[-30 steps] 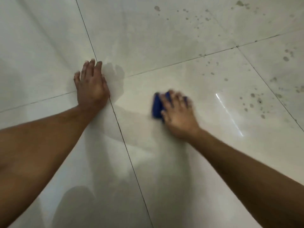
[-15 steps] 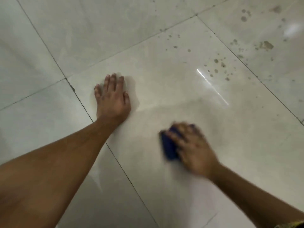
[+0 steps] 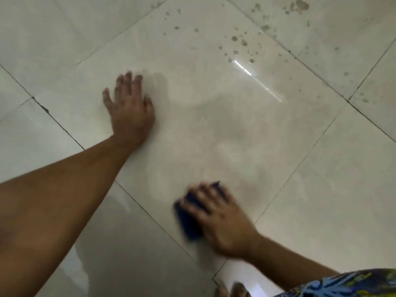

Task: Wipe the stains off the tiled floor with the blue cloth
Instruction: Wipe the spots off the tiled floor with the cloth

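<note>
My right hand presses a folded dark blue cloth flat on a glossy cream floor tile, near the tile's lower corner; the hand is motion-blurred and covers most of the cloth. My left hand lies palm down on the same tile, fingers spread, holding nothing. Several dark stains speckle the tile's far corner, well beyond both hands. More spots mark the neighbouring tile at the top right.
Dark grout lines run diagonally between the large tiles. A bright streak of reflected light lies right of centre. Patterned blue clothing shows at the bottom right, with toes at the bottom edge.
My right hand and the cloth have moved down, toward me, across the tile. My left hand now rests on the wiped tile, right of the grout line; the view has shifted right.
</note>
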